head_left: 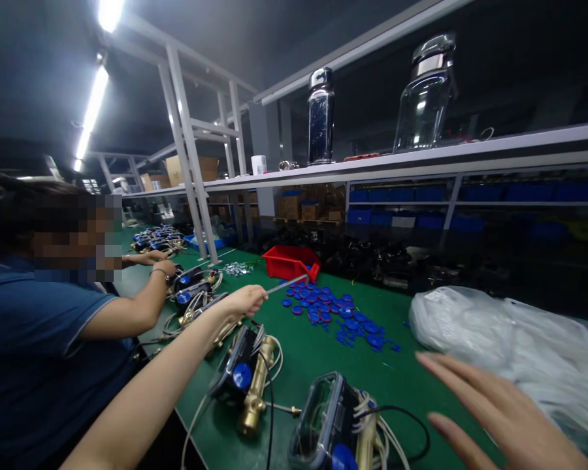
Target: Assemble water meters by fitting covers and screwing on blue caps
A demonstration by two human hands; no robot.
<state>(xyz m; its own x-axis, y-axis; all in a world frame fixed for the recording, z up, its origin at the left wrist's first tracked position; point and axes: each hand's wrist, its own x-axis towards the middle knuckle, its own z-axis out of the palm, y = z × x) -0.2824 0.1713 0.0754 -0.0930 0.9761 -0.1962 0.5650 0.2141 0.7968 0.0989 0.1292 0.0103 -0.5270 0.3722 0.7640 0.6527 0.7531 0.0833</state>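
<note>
My left hand (247, 300) reaches out over the green table (313, 352) and is closed on one end of a thin metal rod (287, 284). The rod points toward a red bin (289, 261). My right hand (494, 411) hovers at the lower right, palm down and fingers spread, holding nothing. It sits just in front of a crumpled clear plastic bag (509, 346). A brass-bodied meter with a black housing and blue cap (247, 375) lies below my left hand. Another meter with a clear lid and wires (333, 424) lies left of my right hand.
Several blue caps (338, 313) are scattered on the mat past the rod. A co-worker in a blue shirt (34, 365) sits at my left, hands (159, 266) on more wired meters (191, 287). An overhead shelf (421, 156) carries two glass jars (426, 98). Silver parts (235, 267) lie near a frame post.
</note>
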